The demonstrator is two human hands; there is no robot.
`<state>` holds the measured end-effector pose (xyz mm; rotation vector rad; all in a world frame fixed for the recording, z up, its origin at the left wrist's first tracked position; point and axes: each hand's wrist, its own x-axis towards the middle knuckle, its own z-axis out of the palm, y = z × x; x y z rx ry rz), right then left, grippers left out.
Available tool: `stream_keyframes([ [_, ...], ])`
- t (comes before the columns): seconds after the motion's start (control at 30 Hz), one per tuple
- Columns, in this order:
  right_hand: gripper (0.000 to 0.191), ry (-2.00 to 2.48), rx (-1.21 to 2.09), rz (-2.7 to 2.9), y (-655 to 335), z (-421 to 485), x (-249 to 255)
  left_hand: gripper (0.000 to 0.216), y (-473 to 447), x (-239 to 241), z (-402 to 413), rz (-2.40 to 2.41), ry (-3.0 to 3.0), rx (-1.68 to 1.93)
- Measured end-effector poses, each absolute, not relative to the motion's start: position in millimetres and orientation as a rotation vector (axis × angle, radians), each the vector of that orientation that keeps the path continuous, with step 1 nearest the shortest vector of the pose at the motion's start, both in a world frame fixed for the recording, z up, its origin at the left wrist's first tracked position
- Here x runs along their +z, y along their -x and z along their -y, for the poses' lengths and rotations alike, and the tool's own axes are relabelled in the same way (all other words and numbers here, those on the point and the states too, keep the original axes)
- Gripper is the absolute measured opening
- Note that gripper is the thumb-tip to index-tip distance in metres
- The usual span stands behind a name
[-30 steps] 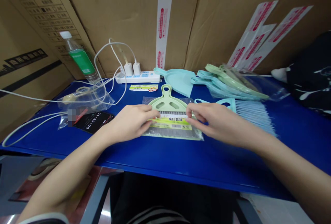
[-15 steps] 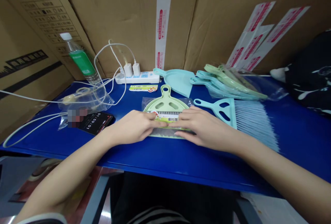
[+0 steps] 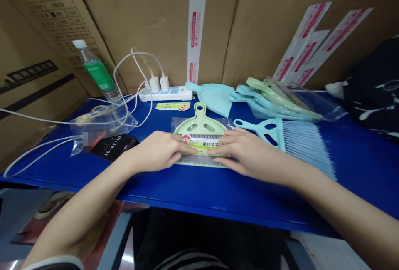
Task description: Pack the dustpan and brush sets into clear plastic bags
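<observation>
A light green dustpan and brush set point(image 3: 200, 117) lies in a clear plastic bag on the table in front of me. Across the bag runs a white, yellow and green paper label point(image 3: 204, 142). My left hand point(image 3: 160, 150) rests on the label's left part, its index finger stretched along the lower strip. From the other side, my right hand point(image 3: 246, 151) lies on the label's right end with fingers extended and thumb apart. Both index fingertips press near the label's middle, a small gap between them. Neither hand is wrapped around anything.
Right of the bag lies a light blue brush point(image 3: 274, 135). Behind are a blue dustpan point(image 3: 216, 95), several bagged dustpans point(image 3: 277, 99), a loose label point(image 3: 173, 106) and a power strip point(image 3: 179, 93). Left are cables, a phone point(image 3: 114, 147) and a bottle point(image 3: 99, 76). Cardboard boxes back the table.
My fingertips have drawn slightly apart along the label, the right hand shifting a little right, so more of the label shows. The bagged set has not visibly moved.
</observation>
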<state>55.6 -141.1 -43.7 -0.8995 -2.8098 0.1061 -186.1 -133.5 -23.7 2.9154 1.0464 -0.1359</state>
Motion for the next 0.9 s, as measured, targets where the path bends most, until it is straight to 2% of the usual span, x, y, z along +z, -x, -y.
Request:
stream_keyframes([
  [0.27,0.021,0.970,0.179,2.839,-66,139,-38,0.045,190,-16,131,-1.176,-2.752,-0.136],
  [0.47,0.023,1.050,0.400,2.815,-78,137,-31,0.043,193,-11,129,-1.262,-2.695,-0.180],
  [0.6,0.030,1.144,0.594,2.760,-84,137,-25,0.042,197,-8,128,-1.339,-2.686,-0.205],
  [0.77,0.053,1.345,0.663,2.730,-86,136,-21,0.042,202,-6,126,-1.366,-2.656,-0.187],
  [0.9,0.051,1.354,0.602,2.704,-82,135,-22,0.041,201,-7,126,-1.363,-2.634,-0.133],
])
